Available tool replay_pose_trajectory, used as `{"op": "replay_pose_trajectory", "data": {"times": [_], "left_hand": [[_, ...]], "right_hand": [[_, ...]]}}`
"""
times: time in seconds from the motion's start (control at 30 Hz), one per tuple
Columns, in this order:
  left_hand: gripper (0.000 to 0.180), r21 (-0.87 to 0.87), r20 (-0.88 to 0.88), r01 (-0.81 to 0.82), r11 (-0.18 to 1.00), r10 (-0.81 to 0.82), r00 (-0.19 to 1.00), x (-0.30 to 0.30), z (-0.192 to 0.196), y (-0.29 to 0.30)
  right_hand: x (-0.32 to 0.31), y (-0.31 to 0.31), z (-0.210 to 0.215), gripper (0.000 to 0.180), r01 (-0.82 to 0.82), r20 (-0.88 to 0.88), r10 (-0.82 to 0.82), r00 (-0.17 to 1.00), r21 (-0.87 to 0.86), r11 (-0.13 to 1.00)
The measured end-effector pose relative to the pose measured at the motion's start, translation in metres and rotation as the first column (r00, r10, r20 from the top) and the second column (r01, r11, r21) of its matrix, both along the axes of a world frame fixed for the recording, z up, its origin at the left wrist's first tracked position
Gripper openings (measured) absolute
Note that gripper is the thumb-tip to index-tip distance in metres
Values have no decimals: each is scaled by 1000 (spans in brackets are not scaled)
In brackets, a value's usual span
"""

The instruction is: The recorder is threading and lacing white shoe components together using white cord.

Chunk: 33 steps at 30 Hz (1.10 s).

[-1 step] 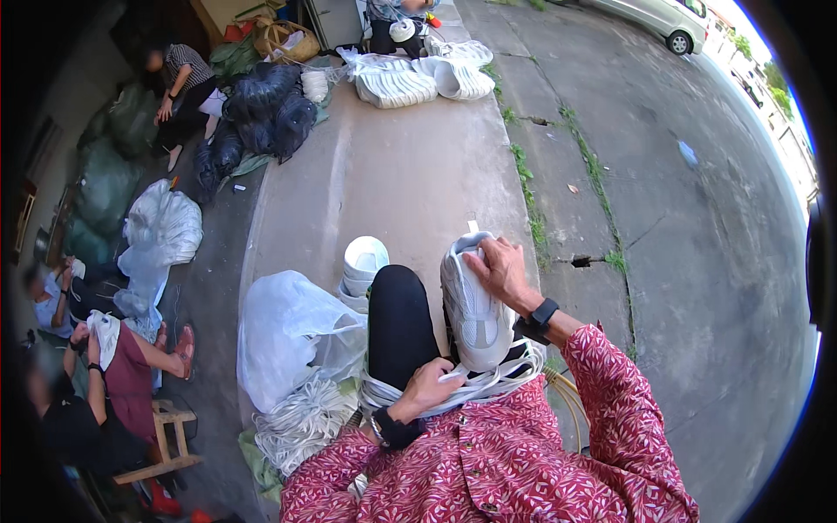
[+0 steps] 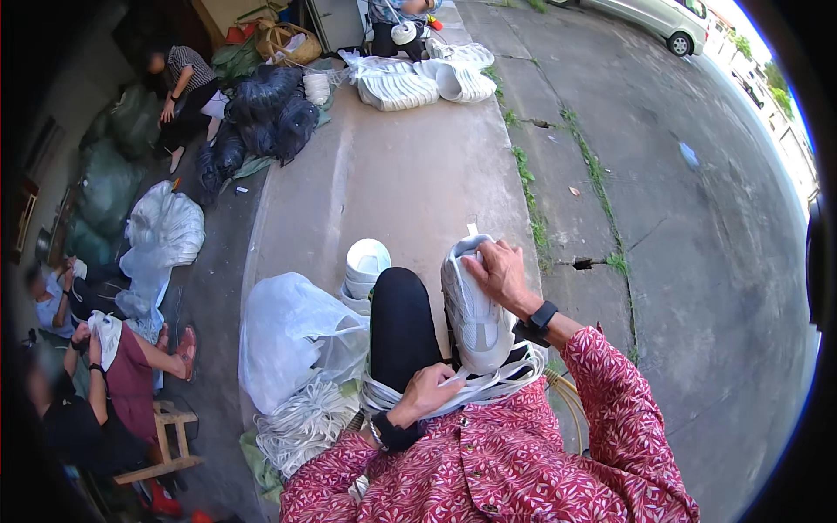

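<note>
A white and grey sneaker [image 2: 476, 327] rests over my right thigh, toe toward me and collar away. My right hand [image 2: 504, 277] is closed on it, thumb and fingers bent over the tongue and collar edge. A pale tab stands up at the heel. Across my lap lies a bundle of white shoelaces [image 2: 510, 376]. My left hand [image 2: 425, 390] has its fingers closed on these laces, just left of the shoe's toe. I cannot make out whether any lace runs through the shoe; its underside is hidden.
Left of my knee stand nested white shoe pieces [image 2: 366, 261], a clear plastic bag [image 2: 292, 327] and a heap of white laces [image 2: 309, 423]. Rows of white shoe pieces [image 2: 397, 89] lie at the ledge's far end. Several people sit at the left and far side, near black bags [image 2: 261, 109].
</note>
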<state>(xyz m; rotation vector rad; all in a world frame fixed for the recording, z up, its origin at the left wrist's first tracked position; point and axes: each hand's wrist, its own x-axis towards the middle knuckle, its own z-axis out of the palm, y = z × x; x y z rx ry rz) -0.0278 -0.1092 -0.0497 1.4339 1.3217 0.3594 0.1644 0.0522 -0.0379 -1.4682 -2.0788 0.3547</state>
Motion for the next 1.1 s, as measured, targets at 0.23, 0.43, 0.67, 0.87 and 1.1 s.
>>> {"op": "replay_pose_trajectory", "data": {"times": [0.23,0.43,0.67,0.87,1.1], "left_hand": [[27,82,349,470,879,-467,813,3,54,-15],[19,351,114,213,912,-267,957,13,63,7],[11,677,-201,178,714,-54,978,24,86,34],[12,455,83,20,890,-65,994,24,82,54],[16,648,45,-22,761,-10,999,43,111,53]], "right_hand": [[-26,-1,3,31,-66,104,59,993,73,995],[-14,-8,12,29,-123,-169,113,979,-54,991],[21,-82,54,31,-526,-655,241,716,-280,803],[76,-99,63,31,-621,-727,62,684,-535,573],[23,-116,57,49,-771,-802,116,587,-509,383]]}}
